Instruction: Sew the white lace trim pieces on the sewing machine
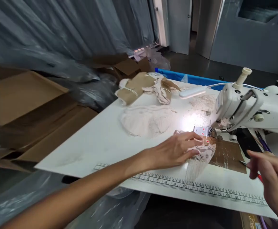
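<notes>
My left hand [180, 149] reaches across the white sewing table, its fingers stretched out and pressing on a piece of white lace [204, 154]. The lace lies just in front of the sewing machine's lit needle area and hangs toward the printed ruler. At the right edge, my right hand [270, 179] is raised above the table, fingers curled around a small pointed metal tool [242, 163] with a red part. Most of that tool is hidden by the fingers. The white sewing machine [239, 106] stands between and beyond both hands.
Pale lace pieces [148, 121] lie left of the machine. Behind them are brown-and-white fabric bundles [136, 89]. A ruler scale [201, 189] runs along the table's front edge. Open cardboard boxes [24, 98] and clear plastic sheeting stand left. A dark tool [263, 141] lies near the machine.
</notes>
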The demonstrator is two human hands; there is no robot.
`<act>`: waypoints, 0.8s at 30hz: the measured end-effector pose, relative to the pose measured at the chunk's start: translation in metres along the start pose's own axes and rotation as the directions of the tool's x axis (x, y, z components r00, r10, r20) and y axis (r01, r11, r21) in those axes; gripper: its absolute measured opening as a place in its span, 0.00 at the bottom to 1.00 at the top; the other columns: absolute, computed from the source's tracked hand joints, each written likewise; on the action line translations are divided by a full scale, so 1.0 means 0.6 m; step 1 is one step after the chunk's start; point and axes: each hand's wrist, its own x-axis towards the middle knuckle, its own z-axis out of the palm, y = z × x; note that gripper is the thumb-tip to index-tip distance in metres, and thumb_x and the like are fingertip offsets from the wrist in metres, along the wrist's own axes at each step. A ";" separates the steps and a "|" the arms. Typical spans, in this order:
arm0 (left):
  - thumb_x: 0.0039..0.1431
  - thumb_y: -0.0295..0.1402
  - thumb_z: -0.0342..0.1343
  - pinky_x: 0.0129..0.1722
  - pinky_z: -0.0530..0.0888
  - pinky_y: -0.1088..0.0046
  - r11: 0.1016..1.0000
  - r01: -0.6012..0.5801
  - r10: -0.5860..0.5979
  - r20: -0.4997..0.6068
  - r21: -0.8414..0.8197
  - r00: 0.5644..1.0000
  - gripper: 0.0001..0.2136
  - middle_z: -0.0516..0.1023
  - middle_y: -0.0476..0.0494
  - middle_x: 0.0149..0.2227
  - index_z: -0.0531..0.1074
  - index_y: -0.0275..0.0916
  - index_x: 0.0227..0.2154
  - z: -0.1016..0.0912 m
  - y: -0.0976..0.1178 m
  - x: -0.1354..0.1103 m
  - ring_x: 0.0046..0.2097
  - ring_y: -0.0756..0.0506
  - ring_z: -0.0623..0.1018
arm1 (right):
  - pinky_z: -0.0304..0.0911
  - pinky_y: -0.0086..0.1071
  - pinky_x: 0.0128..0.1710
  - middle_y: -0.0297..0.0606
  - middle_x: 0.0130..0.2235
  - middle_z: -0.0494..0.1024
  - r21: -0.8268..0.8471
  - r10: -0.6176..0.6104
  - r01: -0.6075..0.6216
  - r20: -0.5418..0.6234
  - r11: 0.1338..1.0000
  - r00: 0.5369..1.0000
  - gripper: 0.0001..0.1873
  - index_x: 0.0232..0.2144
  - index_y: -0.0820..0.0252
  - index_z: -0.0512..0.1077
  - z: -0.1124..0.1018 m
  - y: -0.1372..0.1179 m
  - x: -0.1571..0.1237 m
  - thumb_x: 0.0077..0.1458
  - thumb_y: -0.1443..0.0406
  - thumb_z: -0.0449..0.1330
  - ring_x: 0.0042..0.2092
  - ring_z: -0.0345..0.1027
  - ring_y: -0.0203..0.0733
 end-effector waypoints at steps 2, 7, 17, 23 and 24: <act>0.70 0.34 0.47 0.47 0.75 0.62 0.995 0.020 -0.021 0.002 0.099 1.000 0.13 0.75 0.37 0.50 0.73 0.37 0.50 -0.006 -0.025 0.008 0.49 0.42 0.76 | 0.66 0.30 0.22 0.33 0.25 0.73 0.142 0.029 -0.023 -0.035 0.990 0.999 0.11 0.41 0.53 0.76 0.021 0.010 0.013 0.67 0.60 0.54 0.22 0.66 0.36; 0.68 0.37 0.49 0.40 0.72 0.67 0.972 0.092 -0.094 0.001 0.217 0.996 0.10 0.75 0.40 0.44 0.71 0.38 0.42 -0.013 -0.088 0.013 0.44 0.43 0.74 | 0.70 0.30 0.31 0.39 0.32 0.78 0.138 0.006 -0.028 0.161 0.990 0.987 0.14 0.40 0.61 0.77 0.072 0.046 0.027 0.65 0.61 0.53 0.31 0.73 0.39; 0.72 0.33 0.40 0.38 0.72 0.65 0.950 -0.096 0.108 -0.022 0.296 0.994 0.15 0.74 0.44 0.31 0.66 0.36 0.31 0.018 -0.052 0.009 0.32 0.48 0.72 | 0.63 0.53 0.60 0.52 0.59 0.67 0.015 -0.251 0.273 0.440 0.962 0.862 0.29 0.64 0.63 0.59 0.141 0.056 0.046 0.62 0.64 0.54 0.62 0.59 0.56; 0.70 0.28 0.47 0.30 0.73 0.77 0.986 -0.165 0.163 -0.059 -0.025 0.985 0.06 0.77 0.45 0.33 0.69 0.35 0.39 -0.020 0.050 0.001 0.33 0.51 0.76 | 0.65 0.48 0.57 0.45 0.53 0.75 0.267 -0.182 0.013 0.620 0.964 0.763 0.23 0.58 0.58 0.69 0.120 0.051 0.051 0.60 0.64 0.57 0.56 0.67 0.51; 0.69 0.28 0.48 0.30 0.73 0.78 0.990 -0.132 0.127 -0.081 -0.053 0.989 0.05 0.77 0.46 0.33 0.69 0.36 0.39 -0.030 0.059 0.001 0.33 0.51 0.76 | 0.67 0.45 0.54 0.42 0.49 0.78 0.316 -0.143 -0.092 0.646 0.944 0.750 0.19 0.54 0.56 0.72 0.110 0.050 0.050 0.61 0.63 0.56 0.51 0.71 0.48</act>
